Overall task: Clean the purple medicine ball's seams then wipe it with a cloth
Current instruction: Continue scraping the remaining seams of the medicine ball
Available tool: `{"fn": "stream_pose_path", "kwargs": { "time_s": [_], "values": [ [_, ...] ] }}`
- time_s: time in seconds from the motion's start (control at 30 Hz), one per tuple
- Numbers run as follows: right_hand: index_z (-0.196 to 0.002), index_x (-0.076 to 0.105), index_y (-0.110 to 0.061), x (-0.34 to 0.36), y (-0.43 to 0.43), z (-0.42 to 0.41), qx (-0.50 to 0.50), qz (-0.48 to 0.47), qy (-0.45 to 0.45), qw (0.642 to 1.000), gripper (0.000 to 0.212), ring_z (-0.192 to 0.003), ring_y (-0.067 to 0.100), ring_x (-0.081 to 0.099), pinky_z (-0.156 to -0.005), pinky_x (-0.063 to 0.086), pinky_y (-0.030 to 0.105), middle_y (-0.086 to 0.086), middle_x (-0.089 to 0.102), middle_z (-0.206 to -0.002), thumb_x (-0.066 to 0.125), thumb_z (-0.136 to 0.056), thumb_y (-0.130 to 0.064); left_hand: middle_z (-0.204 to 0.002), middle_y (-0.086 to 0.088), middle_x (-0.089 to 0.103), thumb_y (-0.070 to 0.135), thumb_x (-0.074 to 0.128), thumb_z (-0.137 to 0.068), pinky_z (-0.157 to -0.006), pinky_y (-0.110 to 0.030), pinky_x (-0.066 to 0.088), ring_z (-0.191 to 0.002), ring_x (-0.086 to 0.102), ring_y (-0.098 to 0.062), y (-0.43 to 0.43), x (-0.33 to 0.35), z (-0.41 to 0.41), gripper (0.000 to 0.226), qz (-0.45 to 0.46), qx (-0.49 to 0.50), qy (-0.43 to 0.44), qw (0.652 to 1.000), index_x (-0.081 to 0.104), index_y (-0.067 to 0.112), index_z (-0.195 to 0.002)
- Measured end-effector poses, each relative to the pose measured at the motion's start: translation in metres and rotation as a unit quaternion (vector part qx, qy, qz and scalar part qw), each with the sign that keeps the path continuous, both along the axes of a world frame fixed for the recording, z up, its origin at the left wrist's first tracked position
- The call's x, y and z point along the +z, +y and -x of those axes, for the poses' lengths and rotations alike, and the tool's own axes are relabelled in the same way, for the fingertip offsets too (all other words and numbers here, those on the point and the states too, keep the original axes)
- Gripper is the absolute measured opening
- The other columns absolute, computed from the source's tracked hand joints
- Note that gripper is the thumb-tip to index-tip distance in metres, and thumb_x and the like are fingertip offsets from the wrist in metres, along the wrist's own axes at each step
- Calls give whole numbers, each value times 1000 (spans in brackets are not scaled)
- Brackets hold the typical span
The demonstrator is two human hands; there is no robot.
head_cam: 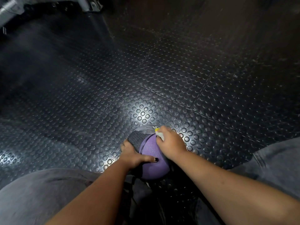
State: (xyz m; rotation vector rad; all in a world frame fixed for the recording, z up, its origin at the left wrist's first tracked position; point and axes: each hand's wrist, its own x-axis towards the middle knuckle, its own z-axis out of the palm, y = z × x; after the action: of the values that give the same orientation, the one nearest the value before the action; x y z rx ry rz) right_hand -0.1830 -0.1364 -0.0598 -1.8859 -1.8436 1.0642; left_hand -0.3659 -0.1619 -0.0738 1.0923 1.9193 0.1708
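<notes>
A purple and grey medicine ball (151, 153) sits on the studded floor between my knees. My left hand (132, 154) grips its left side, thumb lying across the purple panel and fingers curled round the grey part. My right hand (170, 142) rests on the ball's top right and pinches a small white and yellow tool (158, 133), probably a brush, against the seam between the grey and purple panels. Most of the tool is hidden inside the hand.
Black rubber flooring with round studs (146, 78) spreads all around. My knees in grey trousers (40, 197) flank the ball at the lower left and right. A metal frame (11, 8) stands at the far upper left.
</notes>
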Motion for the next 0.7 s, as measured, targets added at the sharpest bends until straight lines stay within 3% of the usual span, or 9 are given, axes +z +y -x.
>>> {"fn": "stream_pose_path", "kwargs": {
  "time_s": [0.17, 0.33, 0.53, 0.7],
  "values": [
    [-112, 56, -25, 11, -19, 13, 116, -69, -17, 991, 28, -99, 30, 59, -78, 45, 35, 0, 61, -115, 53, -86, -37, -152, -10, 23, 61, 86, -9, -117, -42, 33, -141, 30, -25, -6, 21, -14, 170, 10, -21, 13, 1000, 11, 10, -154],
    [-113, 53, -24, -6, -22, -8, 45, -68, -70, 994, 24, -89, 31, 62, -67, 40, 32, 1, 59, -113, 50, -92, -37, -155, -11, 19, 66, 87, -8, -119, -41, 30, -143, 27, -25, -9, 21, -13, 176, 5, -55, 21, 998, 8, 11, -155],
    [-111, 52, -18, -20, -32, -17, -48, -18, -75, 996, 21, -91, 32, 61, -66, 40, 33, 6, 60, -109, 48, -93, -30, -158, -12, 14, 79, 80, 1, -120, -42, 27, -145, 24, -27, -12, 19, -13, 186, 10, -66, 31, 997, 5, 13, -156],
    [-100, 48, -17, -40, -26, -35, -83, 54, -58, 993, 10, -82, 29, 54, -62, 33, 31, 9, 63, -101, 43, -95, -25, -158, -10, 10, 69, 87, -9, -122, -42, 25, -147, 20, -28, -12, 19, -14, 179, 11, -65, 20, 998, 1, 12, -156]
  ]
}}
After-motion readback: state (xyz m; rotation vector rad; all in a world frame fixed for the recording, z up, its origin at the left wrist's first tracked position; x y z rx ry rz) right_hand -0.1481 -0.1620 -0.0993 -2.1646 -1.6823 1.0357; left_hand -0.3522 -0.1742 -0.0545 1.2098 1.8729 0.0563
